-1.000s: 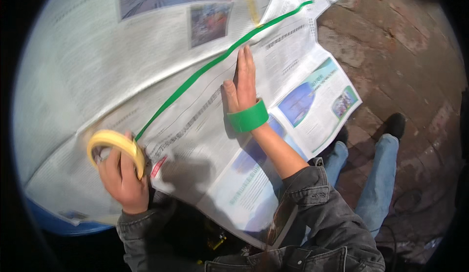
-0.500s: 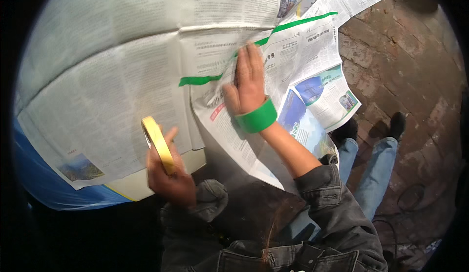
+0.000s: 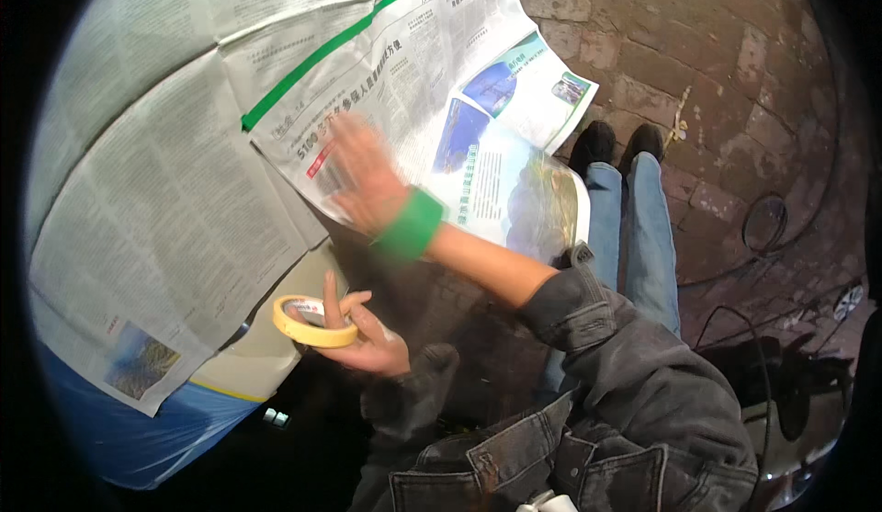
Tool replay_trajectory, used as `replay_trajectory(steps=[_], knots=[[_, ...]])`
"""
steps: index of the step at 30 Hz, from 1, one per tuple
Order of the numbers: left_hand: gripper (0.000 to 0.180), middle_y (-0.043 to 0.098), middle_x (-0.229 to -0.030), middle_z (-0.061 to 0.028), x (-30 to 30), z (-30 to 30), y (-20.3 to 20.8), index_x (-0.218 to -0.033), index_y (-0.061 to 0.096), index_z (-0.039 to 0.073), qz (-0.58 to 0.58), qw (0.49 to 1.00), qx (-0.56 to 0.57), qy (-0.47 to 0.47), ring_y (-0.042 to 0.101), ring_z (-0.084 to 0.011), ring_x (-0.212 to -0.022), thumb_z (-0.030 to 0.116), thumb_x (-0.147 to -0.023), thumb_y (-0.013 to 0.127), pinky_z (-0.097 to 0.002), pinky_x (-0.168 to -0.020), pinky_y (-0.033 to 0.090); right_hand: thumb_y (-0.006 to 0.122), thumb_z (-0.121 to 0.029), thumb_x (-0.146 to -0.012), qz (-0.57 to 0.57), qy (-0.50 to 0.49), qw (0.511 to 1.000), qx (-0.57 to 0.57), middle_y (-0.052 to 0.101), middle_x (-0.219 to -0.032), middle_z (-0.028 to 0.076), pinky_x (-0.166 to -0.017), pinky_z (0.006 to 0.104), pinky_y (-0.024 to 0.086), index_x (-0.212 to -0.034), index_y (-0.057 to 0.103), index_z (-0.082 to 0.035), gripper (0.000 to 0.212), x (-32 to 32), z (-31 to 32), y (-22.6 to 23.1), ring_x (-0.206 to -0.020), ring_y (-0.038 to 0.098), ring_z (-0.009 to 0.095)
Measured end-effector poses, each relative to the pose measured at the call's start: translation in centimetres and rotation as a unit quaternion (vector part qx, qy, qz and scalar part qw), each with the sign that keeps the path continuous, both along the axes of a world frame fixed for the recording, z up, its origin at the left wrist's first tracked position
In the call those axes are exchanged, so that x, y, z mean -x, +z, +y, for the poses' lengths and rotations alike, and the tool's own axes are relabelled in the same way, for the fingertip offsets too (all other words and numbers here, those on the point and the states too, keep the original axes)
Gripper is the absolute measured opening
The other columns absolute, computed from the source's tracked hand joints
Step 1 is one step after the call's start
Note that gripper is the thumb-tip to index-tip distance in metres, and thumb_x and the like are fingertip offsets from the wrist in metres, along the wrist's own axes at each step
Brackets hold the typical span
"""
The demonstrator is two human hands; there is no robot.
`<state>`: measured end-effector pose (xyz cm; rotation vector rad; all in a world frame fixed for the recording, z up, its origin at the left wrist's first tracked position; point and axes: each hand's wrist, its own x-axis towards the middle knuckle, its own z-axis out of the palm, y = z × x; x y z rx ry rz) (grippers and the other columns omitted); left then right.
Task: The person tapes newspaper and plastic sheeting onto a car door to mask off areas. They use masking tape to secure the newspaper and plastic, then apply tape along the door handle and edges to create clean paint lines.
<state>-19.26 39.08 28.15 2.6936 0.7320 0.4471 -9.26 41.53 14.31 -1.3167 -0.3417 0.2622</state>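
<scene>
My left hand [image 3: 375, 345] holds a roll of yellow masking tape [image 3: 317, 335], with fingers through and around the ring. Beside the newspaper sheets, my right hand [image 3: 366, 167] is blurred by motion, its fingers stretched out and holding nothing. A roll of green tape [image 3: 412, 222] sits around my right wrist like a bracelet. A strip of green tape [image 3: 342, 41] runs along the upper edge of a loose newspaper sheet [image 3: 404, 62], joining it to the newspaper covering [image 3: 156, 199] on the left. Whether my right fingers touch the sheet, I cannot tell.
Below the newspaper shows a cream panel [image 3: 253, 365] with a yellow tape line and blue plastic film [image 3: 197, 429]. Two legs in light blue jeans [image 3: 648, 236] stand on the brick floor [image 3: 707, 135]. A dark hose [image 3: 764, 227] lies coiled at right.
My right hand has come off the green strip and moved down and left. The strip now shows whole and straighter. My left hand has turned the yellow roll flatter, and the view has shifted.
</scene>
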Motion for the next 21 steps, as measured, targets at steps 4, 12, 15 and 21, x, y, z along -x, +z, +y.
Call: replay_trajectory(steps=[4, 12, 15, 21], knots=[[0.061, 0.057, -0.126, -0.0236, -1.1, 1.1, 2.3, -0.143, 0.004, -0.007, 0.020, 0.999, 0.005, -0.039, 0.052, -0.0193, -0.068, 0.009, -0.097, 0.040, -0.0272, -0.067, 0.047, 0.048, -0.037, -0.095, 0.227, 0.087, 0.916, 0.319, 0.034, -0.146, 0.025, -0.112, 0.0536, 0.021, -0.142, 0.037, -0.004, 0.058, 6.8, -6.2, -6.7, -0.138, 0.024, 0.044], [0.061, 0.058, -0.123, -0.0267, -0.9, 3.1, 2.2, -0.144, 0.009, -0.008, 0.041, 0.978, 0.156, -0.134, 0.052, -0.0155, -0.066, 0.020, -0.099, 0.040, -0.0238, -0.067, 0.045, 0.039, -0.039, -0.099, 0.361, 0.137, 0.909, 0.154, 0.023, -0.151, 0.025, -0.115, 0.0429, 0.020, -0.148, 0.019, -0.001, 0.065, 19.4, 2.6, -10.2, -0.141, 0.023, 0.038], [0.062, 0.057, -0.125, -0.0251, 0.9, 4.1, 1.0, -0.142, 0.015, -0.008, 0.103, 0.946, 0.265, -0.153, 0.049, -0.0107, -0.061, 0.031, -0.100, 0.038, -0.0201, -0.063, 0.043, 0.041, -0.038, -0.099, 0.398, -0.065, 0.907, 0.120, 0.018, -0.153, 0.025, -0.116, 0.0440, 0.017, -0.150, 0.014, -0.002, 0.068, 22.6, 7.6, -9.8, -0.142, 0.017, 0.039], [0.048, 0.056, -0.125, -0.0207, 2.6, 5.0, -3.9, -0.141, 0.027, -0.006, 0.201, 0.859, 0.449, -0.140, 0.050, -0.0088, -0.065, 0.020, -0.101, 0.035, -0.0212, -0.067, 0.044, 0.050, -0.035, -0.095, 0.334, -0.046, 0.927, 0.165, 0.030, -0.144, 0.029, -0.110, 0.0470, 0.029, -0.145, 0.024, -0.004, 0.064, 26.6, 11.0, -10.0, -0.132, 0.033, 0.045]])
